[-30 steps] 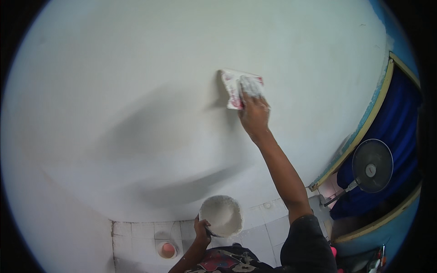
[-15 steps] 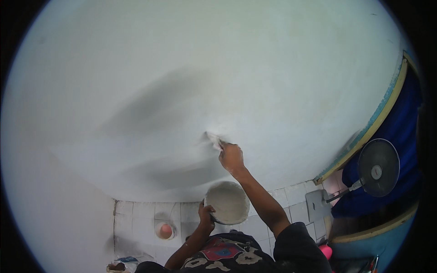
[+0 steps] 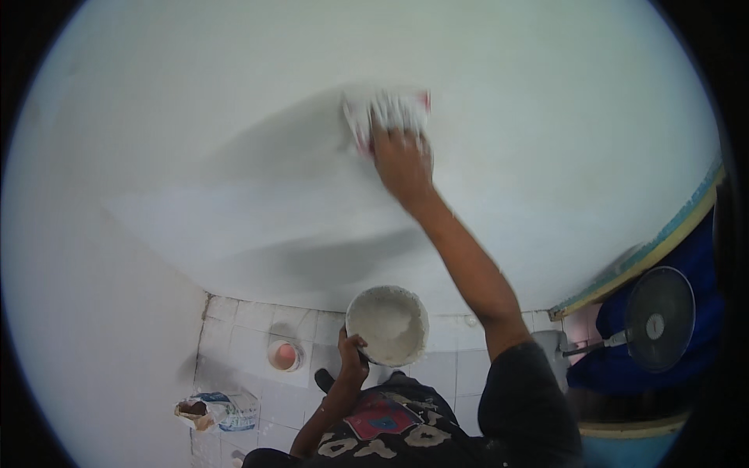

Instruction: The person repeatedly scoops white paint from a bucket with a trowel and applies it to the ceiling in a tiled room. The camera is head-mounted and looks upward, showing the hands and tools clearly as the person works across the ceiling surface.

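Note:
My right hand (image 3: 401, 156) is stretched up against the white wall (image 3: 562, 125), its fingers on a flat white tool (image 3: 360, 113) with red patches, smeared with white paste and slightly blurred. The tool lies at the wall, with a shadow spreading to its left. Lower down, my left hand (image 3: 351, 351) grips the side of a round bucket (image 3: 388, 324) that holds pale paste, held in front of my body.
A small container (image 3: 284, 356) with a pink object sits on the tiled floor (image 3: 429, 382), near a torn bag (image 3: 226, 412) at lower left. At right stand a fan (image 3: 657, 320), a yellow-edged doorway (image 3: 663, 239) and a blue curtain (image 3: 616, 304).
My right hand and tool went down half a second ago and are now back high on the wall, slightly left of where they began. My left hand still holds the bucket; the view has shifted.

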`<state>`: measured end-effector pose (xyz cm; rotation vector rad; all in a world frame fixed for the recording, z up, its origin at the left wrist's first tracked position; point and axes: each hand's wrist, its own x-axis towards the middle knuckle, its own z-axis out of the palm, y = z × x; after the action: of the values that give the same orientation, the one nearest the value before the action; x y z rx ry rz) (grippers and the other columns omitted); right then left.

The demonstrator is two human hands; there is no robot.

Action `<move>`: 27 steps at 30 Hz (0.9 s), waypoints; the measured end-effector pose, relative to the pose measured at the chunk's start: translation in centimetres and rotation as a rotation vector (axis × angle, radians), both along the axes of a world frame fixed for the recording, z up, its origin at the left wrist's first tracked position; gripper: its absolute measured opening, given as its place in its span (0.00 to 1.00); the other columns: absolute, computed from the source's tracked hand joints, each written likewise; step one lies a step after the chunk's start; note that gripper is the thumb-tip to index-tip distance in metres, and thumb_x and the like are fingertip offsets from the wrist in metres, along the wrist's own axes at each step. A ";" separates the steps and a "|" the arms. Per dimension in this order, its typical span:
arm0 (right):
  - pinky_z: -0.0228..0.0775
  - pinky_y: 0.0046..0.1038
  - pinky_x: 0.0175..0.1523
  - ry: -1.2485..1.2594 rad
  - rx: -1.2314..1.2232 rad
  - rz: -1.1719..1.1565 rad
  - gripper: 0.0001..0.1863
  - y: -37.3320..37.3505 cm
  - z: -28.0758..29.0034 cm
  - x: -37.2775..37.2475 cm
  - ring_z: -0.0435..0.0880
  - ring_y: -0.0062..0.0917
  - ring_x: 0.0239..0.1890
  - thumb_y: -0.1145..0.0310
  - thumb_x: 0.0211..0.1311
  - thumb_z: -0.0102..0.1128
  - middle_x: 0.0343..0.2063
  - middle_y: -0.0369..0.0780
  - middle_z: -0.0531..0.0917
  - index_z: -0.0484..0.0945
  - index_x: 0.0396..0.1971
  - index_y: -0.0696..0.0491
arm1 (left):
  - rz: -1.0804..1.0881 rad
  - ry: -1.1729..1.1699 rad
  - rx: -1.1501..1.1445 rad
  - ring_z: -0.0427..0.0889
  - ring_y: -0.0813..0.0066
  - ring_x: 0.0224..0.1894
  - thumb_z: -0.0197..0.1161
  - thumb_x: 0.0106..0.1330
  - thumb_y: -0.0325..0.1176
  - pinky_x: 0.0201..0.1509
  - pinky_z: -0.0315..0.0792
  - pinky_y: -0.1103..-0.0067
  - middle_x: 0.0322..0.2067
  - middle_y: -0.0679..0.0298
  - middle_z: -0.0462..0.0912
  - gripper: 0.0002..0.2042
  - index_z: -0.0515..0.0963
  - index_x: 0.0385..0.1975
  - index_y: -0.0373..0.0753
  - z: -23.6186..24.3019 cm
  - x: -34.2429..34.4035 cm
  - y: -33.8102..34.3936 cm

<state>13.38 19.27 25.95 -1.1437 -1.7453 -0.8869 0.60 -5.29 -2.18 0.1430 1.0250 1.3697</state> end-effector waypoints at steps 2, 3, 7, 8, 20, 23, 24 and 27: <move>0.73 0.40 0.50 -0.008 -0.226 0.084 0.22 -1.6 -7.2 1.2 0.81 0.39 0.44 0.71 0.54 0.58 0.38 0.43 0.83 0.77 0.51 0.50 | 0.035 -0.031 0.001 0.74 0.66 0.41 0.51 0.39 0.22 0.41 0.74 0.75 0.41 0.60 0.72 0.35 0.65 0.56 0.40 -0.4 0.2 -0.3; 0.74 0.40 0.48 -0.001 -0.265 0.084 0.21 -2.4 -10.8 1.4 0.82 0.40 0.41 0.73 0.53 0.58 0.36 0.44 0.83 0.78 0.50 0.51 | 0.048 -0.013 0.006 0.74 0.66 0.40 0.51 0.39 0.22 0.41 0.74 0.75 0.41 0.60 0.72 0.35 0.65 0.56 0.40 -0.3 0.0 -0.2; 0.75 0.39 0.42 0.488 -0.906 0.227 0.18 -8.5 -15.5 2.0 0.82 0.46 0.35 0.78 0.48 0.55 0.30 0.51 0.82 0.79 0.43 0.56 | 0.108 0.022 0.015 0.74 0.66 0.40 0.51 0.39 0.22 0.41 0.74 0.76 0.41 0.59 0.72 0.35 0.65 0.57 0.40 1.1 0.7 -0.6; 0.74 0.40 0.42 0.609 -0.959 0.233 0.18 -10.2 -15.9 1.9 0.81 0.47 0.36 0.79 0.47 0.55 0.29 0.52 0.82 0.79 0.41 0.57 | 0.117 0.032 0.024 0.74 0.66 0.40 0.51 0.39 0.22 0.41 0.74 0.76 0.41 0.60 0.72 0.34 0.65 0.56 0.40 1.7 0.3 -0.4; 0.73 0.46 0.48 0.291 -1.493 -0.071 0.24 -20.6 -16.0 -7.2 0.82 0.48 0.42 0.74 0.49 0.57 0.34 0.52 0.83 0.70 0.51 0.57 | -0.128 -0.067 0.194 0.77 0.62 0.44 0.50 0.39 0.22 0.47 0.76 0.74 0.45 0.56 0.73 0.37 0.62 0.60 0.38 3.5 -7.3 4.9; 0.73 0.47 0.46 0.362 -1.401 0.014 0.18 -20.5 -16.9 -8.3 0.83 0.48 0.39 0.75 0.49 0.57 0.32 0.49 0.84 0.74 0.44 0.55 | -0.176 -0.036 0.163 0.77 0.61 0.46 0.50 0.38 0.23 0.47 0.76 0.73 0.46 0.55 0.73 0.38 0.61 0.60 0.37 2.4 -10.3 4.7; 0.73 0.48 0.46 0.396 -1.391 0.031 0.18 -20.3 -16.7 -9.3 0.83 0.49 0.38 0.75 0.49 0.57 0.31 0.49 0.84 0.74 0.44 0.55 | -0.187 -0.020 0.149 0.77 0.61 0.46 0.50 0.38 0.23 0.46 0.76 0.73 0.46 0.55 0.73 0.38 0.61 0.60 0.37 2.0 -11.7 4.5; 0.73 0.46 0.47 0.548 -1.267 -0.164 0.16 -21.3 -16.6 -12.0 0.83 0.49 0.38 0.74 0.48 0.57 0.32 0.50 0.83 0.78 0.41 0.55 | -0.232 -0.057 0.137 0.77 0.60 0.47 0.51 0.35 0.23 0.48 0.77 0.73 0.47 0.55 0.73 0.40 0.61 0.61 0.37 2.8 -12.9 4.5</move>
<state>1.38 -1.99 9.32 -2.0614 -1.6736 0.6075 -12.34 -0.82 0.60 0.3138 0.8393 1.2239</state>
